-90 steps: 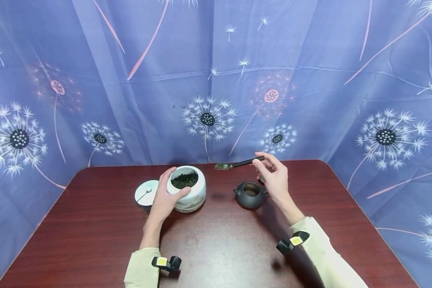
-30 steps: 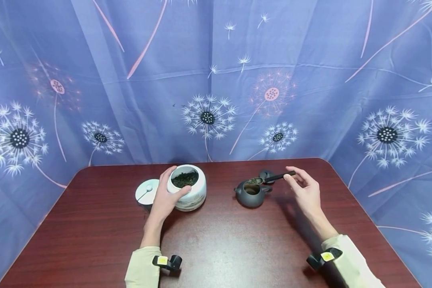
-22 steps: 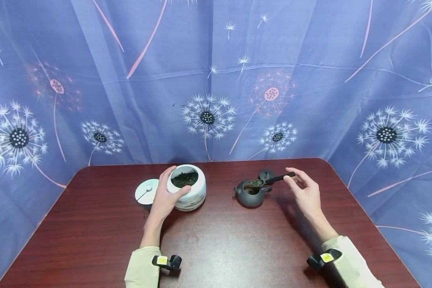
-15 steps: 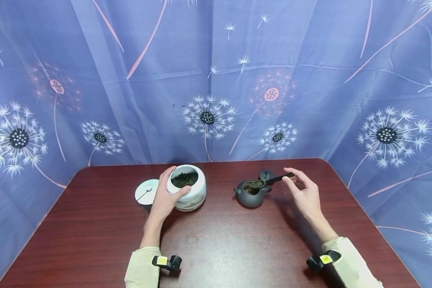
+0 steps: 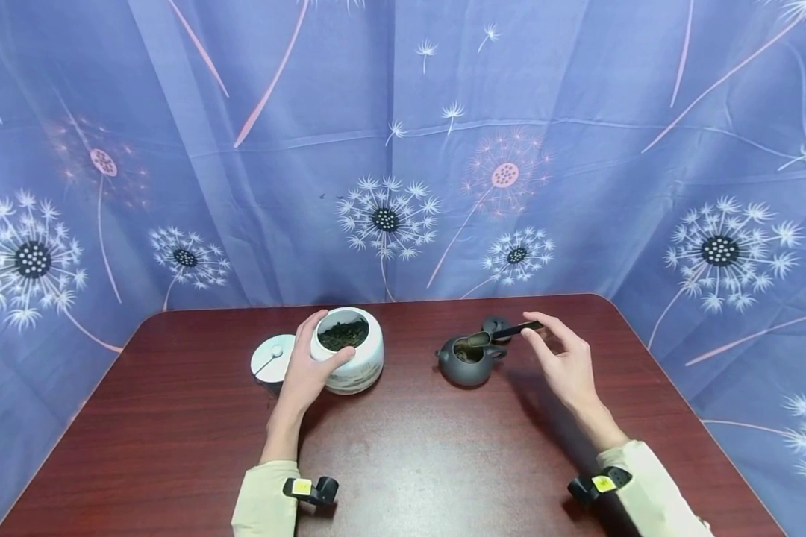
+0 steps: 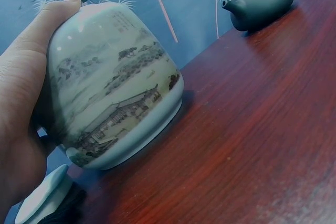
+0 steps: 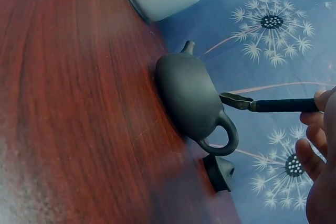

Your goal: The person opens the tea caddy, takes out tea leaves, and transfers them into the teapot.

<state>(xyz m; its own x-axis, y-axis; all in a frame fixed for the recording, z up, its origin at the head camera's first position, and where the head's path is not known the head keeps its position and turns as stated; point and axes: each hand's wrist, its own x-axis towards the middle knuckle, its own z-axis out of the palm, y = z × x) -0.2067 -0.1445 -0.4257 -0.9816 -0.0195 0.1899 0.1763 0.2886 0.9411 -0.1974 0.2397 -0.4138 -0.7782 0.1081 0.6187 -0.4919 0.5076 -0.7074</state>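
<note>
My left hand (image 5: 311,367) grips a white ceramic tea jar (image 5: 363,371) by its side, thumb at the rim. Dark tea leaves (image 5: 345,334) lie inside, and the left wrist view shows a painted landscape on the wall of the jar (image 6: 115,87). My right hand (image 5: 564,362) pinches the dark handle of a tea scoop (image 5: 517,329). The scoop's head (image 7: 236,100) is tipped over the mouth of a dark clay teapot (image 5: 466,371), at the rim. Some leaves show inside the pot. The teapot's loop handle (image 7: 230,137) points toward my right hand.
The jar's white lid (image 5: 272,358) lies left of the jar, on something dark. Behind the teapot rests its small dark lid (image 5: 495,326). A blue dandelion-print curtain (image 5: 295,186) hangs along the back edge of the reddish-brown table (image 5: 403,455).
My right hand carried the loaded scoop from beside the jar to the teapot, then turned it over the opening. Leaves have left the scoop's head. My left hand keeps its hold.
</note>
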